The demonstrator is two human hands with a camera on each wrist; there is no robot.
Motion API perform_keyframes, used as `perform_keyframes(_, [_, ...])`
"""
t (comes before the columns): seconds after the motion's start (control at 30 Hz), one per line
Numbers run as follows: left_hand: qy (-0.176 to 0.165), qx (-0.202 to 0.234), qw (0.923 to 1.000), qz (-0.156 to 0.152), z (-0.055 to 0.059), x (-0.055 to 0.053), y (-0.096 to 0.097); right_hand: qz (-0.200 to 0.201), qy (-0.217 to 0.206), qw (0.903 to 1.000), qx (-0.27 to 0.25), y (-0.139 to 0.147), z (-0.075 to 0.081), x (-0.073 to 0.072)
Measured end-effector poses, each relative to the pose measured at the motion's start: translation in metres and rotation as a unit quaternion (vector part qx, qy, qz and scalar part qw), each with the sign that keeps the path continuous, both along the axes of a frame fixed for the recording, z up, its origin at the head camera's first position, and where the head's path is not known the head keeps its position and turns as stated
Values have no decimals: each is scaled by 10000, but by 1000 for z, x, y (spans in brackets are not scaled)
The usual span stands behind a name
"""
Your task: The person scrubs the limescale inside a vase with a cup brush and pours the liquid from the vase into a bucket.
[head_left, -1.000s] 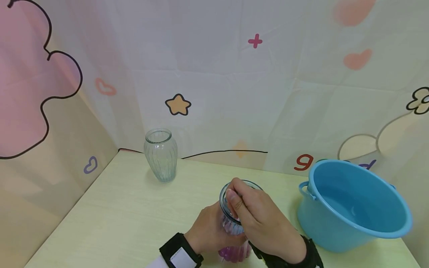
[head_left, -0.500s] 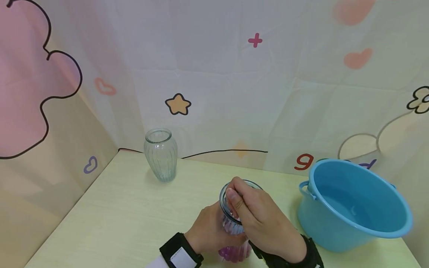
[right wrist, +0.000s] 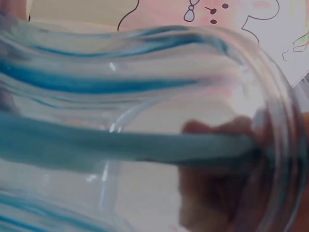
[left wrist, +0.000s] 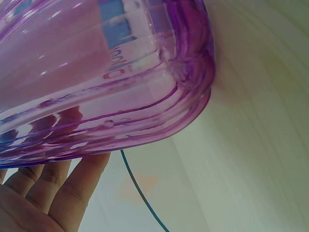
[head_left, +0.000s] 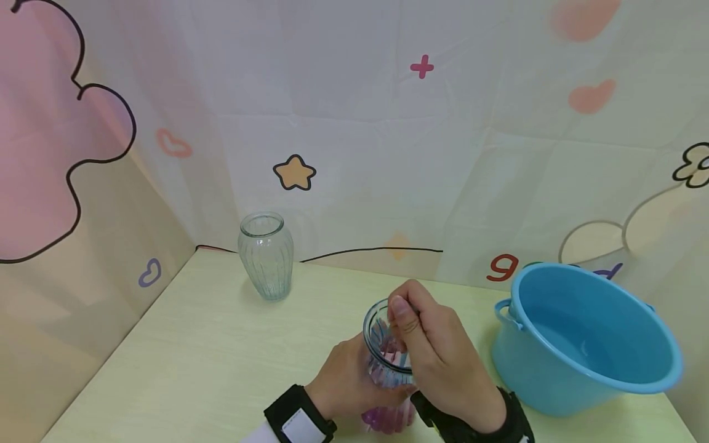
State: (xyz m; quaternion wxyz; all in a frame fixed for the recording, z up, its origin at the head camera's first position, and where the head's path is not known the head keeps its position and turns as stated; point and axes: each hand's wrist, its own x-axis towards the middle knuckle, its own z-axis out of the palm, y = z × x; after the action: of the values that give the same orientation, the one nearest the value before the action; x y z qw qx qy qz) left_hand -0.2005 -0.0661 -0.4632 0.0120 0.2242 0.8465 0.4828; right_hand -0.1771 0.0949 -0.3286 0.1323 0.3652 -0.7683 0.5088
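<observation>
My left hand (head_left: 354,381) grips a ribbed glass vase (head_left: 390,419), purple at its base and bluish higher up. The vase leans with its mouth toward me; the left wrist view shows fingers (left wrist: 79,188) along its side. My right hand (head_left: 443,357) is at the mouth, its fingertips inside the rim, pinching a blue stick-like handle (right wrist: 96,145). Through the glass, this handle runs lengthwise inside the vase. A pale broad shape (left wrist: 53,63) with a blue part shows through the purple wall; whether it joins the handle I cannot tell.
Farther back on the left stands a second, clear ribbed vase (head_left: 266,264), upright on the pale table (head_left: 194,344). A light-blue bucket (head_left: 554,369) sits at the right. A printed cloth (head_left: 354,123) hangs behind the table.
My right hand has shifted slightly up and to the right at the vase's mouth, uncovering more of the inside. The left hand and the vase have stayed in place.
</observation>
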Motion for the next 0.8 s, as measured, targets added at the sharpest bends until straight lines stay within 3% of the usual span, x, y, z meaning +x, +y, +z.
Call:
perform_keyframes(0.23, [-120, -73, 9999, 94, 0, 1, 1, 189, 537, 9938, -953, 0, -3, -1])
perform_keyframes(0.37, [-100, -140, 9998, 129, 0, 1, 2, 238, 638, 9891, -1303, 0, -3, 1])
perform_keyframes(0.67, [-156, -136, 9997, 107, 1, 1, 1, 251, 482, 9904, -1274, 2, 0, 1])
perform_keyframes(0.8, [-187, -127, 9997, 76, 0, 0, 1, 290, 256, 9949, -929, 4, 0, 0])
